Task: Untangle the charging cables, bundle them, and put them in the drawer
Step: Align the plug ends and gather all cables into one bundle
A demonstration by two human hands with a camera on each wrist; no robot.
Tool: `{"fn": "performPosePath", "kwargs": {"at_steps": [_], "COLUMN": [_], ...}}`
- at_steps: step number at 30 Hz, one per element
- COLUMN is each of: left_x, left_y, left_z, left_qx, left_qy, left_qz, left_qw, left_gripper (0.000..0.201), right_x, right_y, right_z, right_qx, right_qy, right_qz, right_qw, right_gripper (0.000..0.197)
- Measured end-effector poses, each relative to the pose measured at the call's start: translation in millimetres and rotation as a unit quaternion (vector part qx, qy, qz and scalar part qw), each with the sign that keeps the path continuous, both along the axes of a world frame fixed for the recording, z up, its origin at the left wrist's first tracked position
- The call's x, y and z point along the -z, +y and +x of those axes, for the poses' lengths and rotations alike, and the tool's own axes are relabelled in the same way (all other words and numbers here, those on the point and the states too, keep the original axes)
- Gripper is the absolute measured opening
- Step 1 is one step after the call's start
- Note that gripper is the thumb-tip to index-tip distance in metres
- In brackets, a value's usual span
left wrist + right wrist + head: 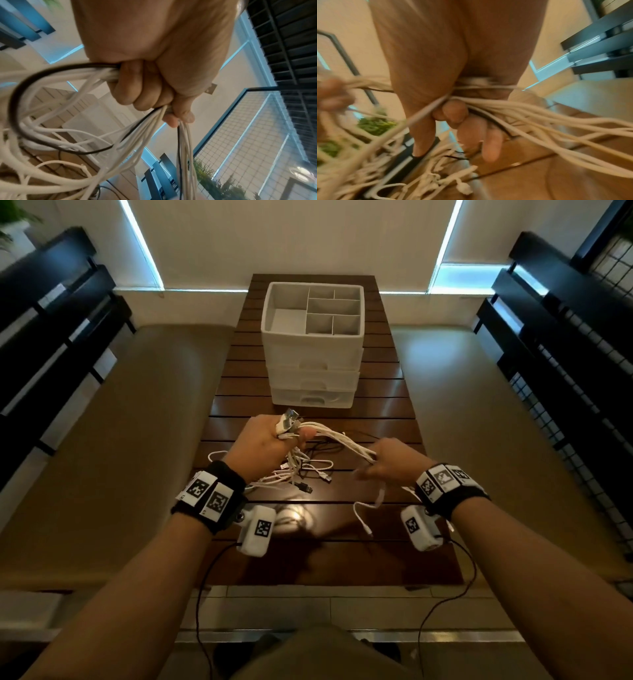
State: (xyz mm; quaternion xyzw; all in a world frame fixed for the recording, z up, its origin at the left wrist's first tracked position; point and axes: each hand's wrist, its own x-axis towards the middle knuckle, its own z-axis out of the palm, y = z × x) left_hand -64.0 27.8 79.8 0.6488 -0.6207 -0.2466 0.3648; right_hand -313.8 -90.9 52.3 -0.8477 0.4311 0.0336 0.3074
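- Left hand (262, 445) is fisted round the charging cables (337, 441) at their plug ends; connectors stick up out of the fist toward the far side.
- Right hand (388, 462) has its fingers curled round the same strands further along; the right wrist view is blurred, but strands run through the fingers.
- Between the hands the gathered run is taut, held above the table (394, 405). Long axis runs left-far to right-near, plug ends at the left.
- Loose tails (301, 474) hang from the left fist and lie in a muddle on the table, a black cable among the white. One white end (364, 517) dangles below the right hand.
- Progress, as judged: ends collected and strands partly combed straight; the tails are not yet untangled, no coil or tie visible.
- Drawer unit (313, 378) stands at the far middle of the table, well apart from the cables; all drawer fronts look closed, open tray on top. Nothing stowed yet.
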Motion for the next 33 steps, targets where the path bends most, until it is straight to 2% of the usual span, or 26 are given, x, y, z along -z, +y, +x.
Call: {"fn": "performPosePath", "kwargs": {"at_steps": [2, 4, 7, 10, 12, 13, 15, 17, 18, 20, 21, 24, 26, 28, 30, 32, 33], "left_x": [4.2, 9.3, 11.8, 2.0, -10.0, -16.5, -28.8, -37.7, -39.4, -35.0, -31.1, -20.9, -19.1, -17.3, -16.4, -15.9, -16.1], "left_y": [2.0, 1.8, 1.5, 1.2, 0.1, 0.7, 4.2, 9.1, 11.9, 17.6, 20.0, 27.5, 31.3, 31.0, 30.7, 31.4, 32.1], "left_z": [-5.3, -11.2, -15.2, -15.7, -10.5, -5.7, 4.8, 13.1, 16.6, 28.1, 35.0, 49.2, 51.1, 51.9, 49.0, 41.3, 36.6], "left_qx": [0.001, 0.000, -0.003, -0.015, -0.025, -0.029, -0.043, -0.048, -0.049, -0.058, -0.072, -0.122, -0.128, -0.127, -0.112, -0.091, -0.082], "left_qy": [0.003, -0.004, 0.015, 0.048, 0.051, 0.044, 0.042, 0.033, 0.016, 0.007, 0.031, 0.089, 0.095, 0.108, 0.096, 0.069, 0.064], "left_qz": [-0.003, 0.007, 0.006, -0.012, -0.039, -0.057, -0.079, -0.086, -0.090, -0.093, -0.094, -0.093, -0.088, -0.082, -0.069, -0.057, -0.052], "left_qw": [1.000, 1.000, 1.000, 0.999, 0.998, 0.997, 0.995, 0.995, 0.995, 0.994, 0.992, 0.984, 0.983, 0.983, 0.987, 0.992, 0.993], "left_gripper": [0.032, 0.033, 0.030, 0.031, 0.034, 0.037, 0.039, 0.037, 0.038, 0.040, 0.041, 0.042, 0.041, 0.039, 0.039, 0.041, 0.040], "right_x": [11.7, 10.6, -23.1, -66.7, -84.6, -87.6, -83.7, -69.9, -61.7, -50.1, -46.9, -43.9, -45.1, -46.2, -44.1, -41.1, -41.1], "right_y": [-10.0, -20.4, -32.1, -44.0, -47.6, -46.2, -38.2, -28.5, -25.9, -30.1, -36.1, -51.7, -56.1, -57.0, -56.0, -52.1, -49.4], "right_z": [-17.4, -25.6, -31.5, -33.0, -29.2, -25.9, -18.7, -12.9, -11.6, -13.3, -17.3, -30.2, -32.6, -32.1, -35.2, -42.0, -46.1], "right_qx": [0.065, 0.067, 0.059, 0.058, 0.047, 0.040, 0.029, 0.035, 0.037, 0.056, 0.081, 0.164, 0.162, 0.119, 0.083, 0.064, 0.069], "right_qy": [0.007, 0.038, 0.055, 0.011, -0.013, -0.029, -0.083, -0.116, -0.118, -0.113, -0.119, -0.222, -0.246, -0.196, -0.090, 0.006, 0.024], "right_qz": [-0.037, -0.115, -0.211, -0.304, -0.332, -0.318, -0.230, -0.147, -0.135, -0.148, -0.145, -0.136, -0.187, -0.235, -0.272, -0.310, -0.329], "right_qw": [0.997, 0.990, 0.974, 0.951, 0.942, 0.947, 0.969, 0.982, 0.983, 0.981, 0.979, 0.951, 0.937, 0.945, 0.954, 0.948, 0.942], "right_gripper": [0.046, 0.050, 0.040, 0.041, 0.034, 0.031, 0.029, 0.035, 0.037, 0.039, 0.038, 0.038, 0.043, 0.039, 0.033, 0.035, 0.036]}}
